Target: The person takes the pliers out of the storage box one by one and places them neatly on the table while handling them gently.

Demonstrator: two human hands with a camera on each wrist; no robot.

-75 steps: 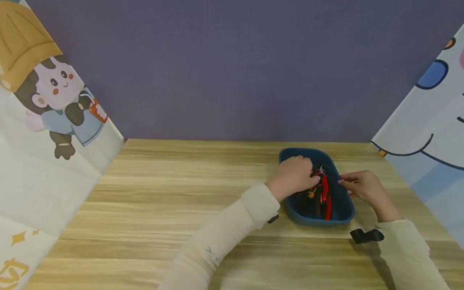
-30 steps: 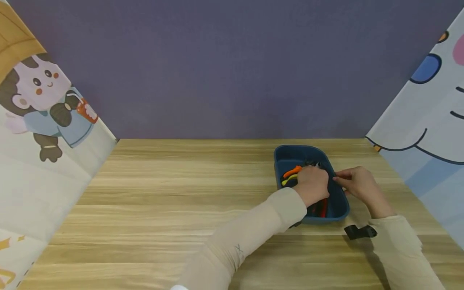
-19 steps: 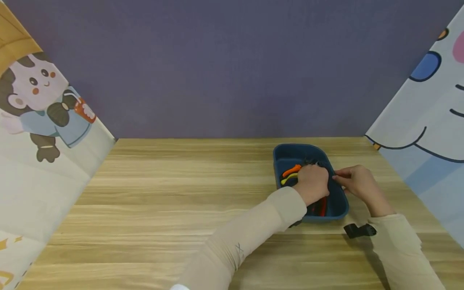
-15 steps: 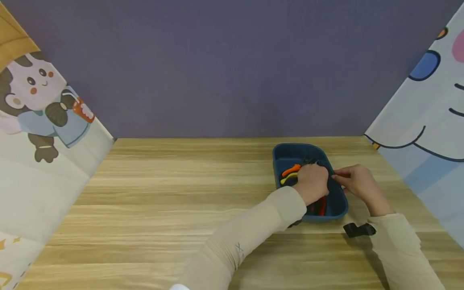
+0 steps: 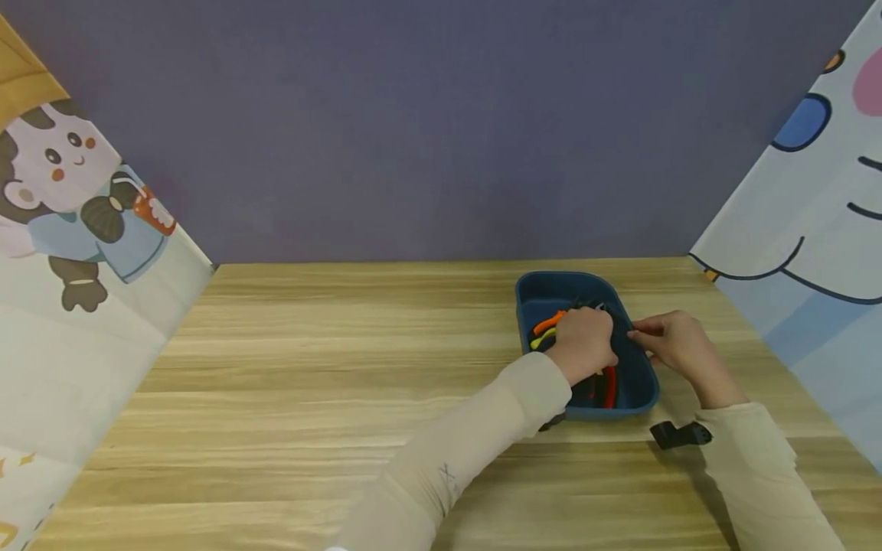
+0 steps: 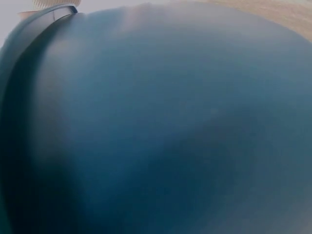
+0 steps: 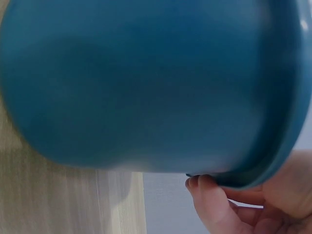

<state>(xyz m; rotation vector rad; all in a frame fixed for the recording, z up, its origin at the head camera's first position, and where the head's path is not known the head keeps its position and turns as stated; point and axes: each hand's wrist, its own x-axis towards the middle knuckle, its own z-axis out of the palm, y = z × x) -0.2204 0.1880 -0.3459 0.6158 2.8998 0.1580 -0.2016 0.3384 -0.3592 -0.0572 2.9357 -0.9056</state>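
Observation:
My left hand point(image 5: 584, 337) reaches down into the blue plastic bin point(image 5: 642, 413), over a pile of hand tools. Its fingers are hidden from the head view, and I cannot tell what they hold. Orange point(image 5: 549, 322) and yellow handles point(image 5: 543, 338) show on the hand's left, while a red handle point(image 5: 610, 388), like one on pliers, lies below it. My right hand point(image 5: 678, 346) pinches the bin's right rim between thumb and fingers. Close up, the right wrist view has those fingertips point(image 7: 207, 187) at the rim. The bin's outer wall point(image 6: 170, 97) fills most of the left wrist view.
The bin stands on a wood-grain table point(image 5: 310, 383), toward its far right part. Behind rises a dark purple-grey panel point(image 5: 441, 130). Printed cartoon sheets line the left side point(image 5: 89, 360) and the right side point(image 5: 765, 229).
My left hand has gone from the bin's left side toward its middle, uncovering the orange and yellow handles, then drifted slightly back left. The right hand keeps its hold on the rim.

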